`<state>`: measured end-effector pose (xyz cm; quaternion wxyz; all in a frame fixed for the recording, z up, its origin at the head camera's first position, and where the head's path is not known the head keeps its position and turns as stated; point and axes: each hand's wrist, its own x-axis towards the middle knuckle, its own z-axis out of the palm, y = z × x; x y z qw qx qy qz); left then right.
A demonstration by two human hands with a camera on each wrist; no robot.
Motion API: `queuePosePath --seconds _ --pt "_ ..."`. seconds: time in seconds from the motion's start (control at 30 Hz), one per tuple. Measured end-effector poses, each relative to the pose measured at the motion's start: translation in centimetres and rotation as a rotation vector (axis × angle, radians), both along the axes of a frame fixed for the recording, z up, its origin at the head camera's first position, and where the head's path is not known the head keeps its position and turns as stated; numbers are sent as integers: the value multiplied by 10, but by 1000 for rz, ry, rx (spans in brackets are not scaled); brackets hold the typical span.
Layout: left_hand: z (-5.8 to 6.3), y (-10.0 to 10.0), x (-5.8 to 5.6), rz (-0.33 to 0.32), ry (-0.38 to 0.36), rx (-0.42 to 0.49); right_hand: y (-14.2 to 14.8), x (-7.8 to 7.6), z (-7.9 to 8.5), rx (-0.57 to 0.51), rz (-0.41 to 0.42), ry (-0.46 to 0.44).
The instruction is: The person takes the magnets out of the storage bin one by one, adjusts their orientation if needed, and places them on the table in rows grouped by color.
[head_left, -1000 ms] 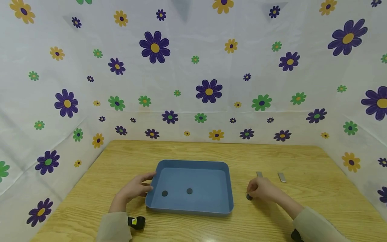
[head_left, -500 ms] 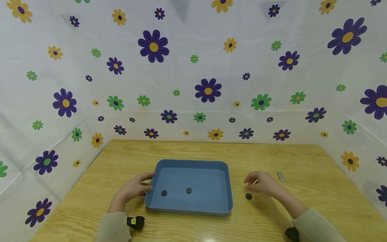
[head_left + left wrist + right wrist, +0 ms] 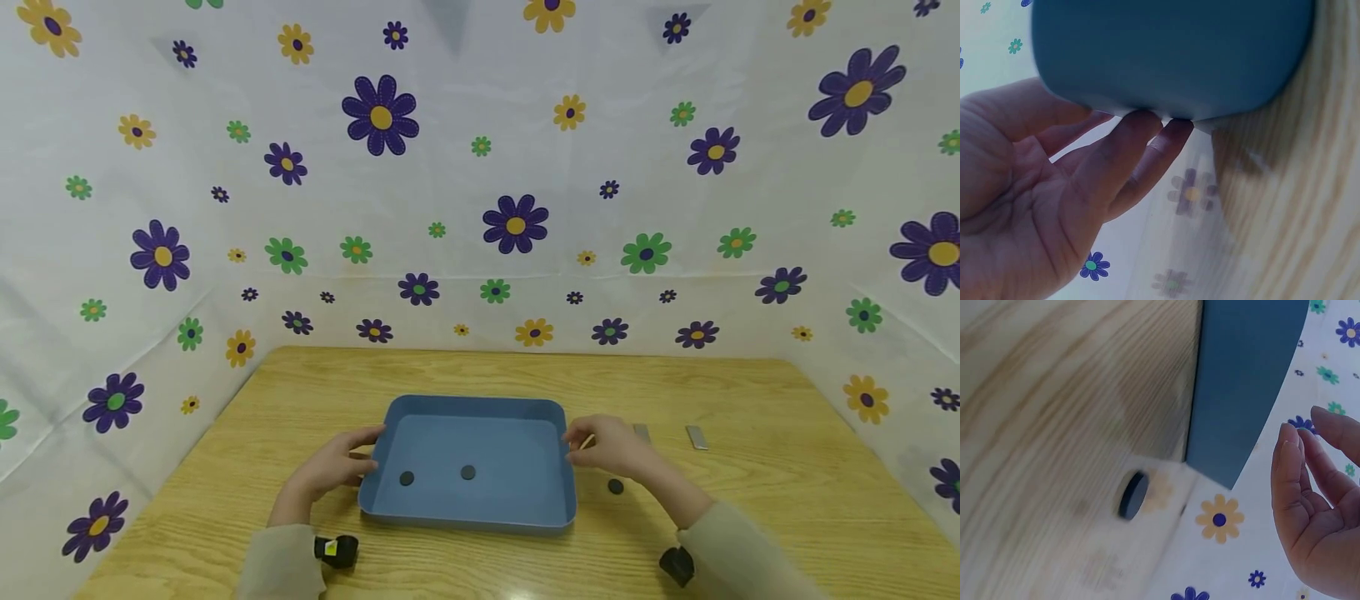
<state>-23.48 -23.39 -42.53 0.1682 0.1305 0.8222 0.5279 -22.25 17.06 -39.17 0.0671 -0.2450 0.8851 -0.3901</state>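
A shallow blue tray (image 3: 517, 458) sits on the wooden table, with two small dark discs inside, one disc (image 3: 407, 478) at the left and another disc (image 3: 468, 472) near the middle. My left hand (image 3: 330, 468) rests its loosely bent fingertips against the tray's left wall, as the left wrist view shows. At the right rim is my right hand (image 3: 609, 446), with thumb and fingers loosely curved and nothing visible between them in the right wrist view. A third dark disc (image 3: 616, 486) lies on the table, below the right hand and just right of the tray.
Two small grey rectangular pieces lie right of the tray: one piece (image 3: 642, 432) partly behind the right hand, the other piece (image 3: 697, 437) farther right. Flower-printed white cloth (image 3: 480, 183) hangs around the back and sides of the table (image 3: 450, 371).
My right hand has moved left from beside the third disc and near grey piece to the tray's right rim, uncovering that piece. The disc stayed on the table; the left hand kept still.
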Motion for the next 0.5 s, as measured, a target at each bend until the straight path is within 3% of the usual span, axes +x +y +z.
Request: queuePosePath --seconds 0.5 --pt "2 1 1 3 -9 -1 -56 -9 -4 -12 80 41"
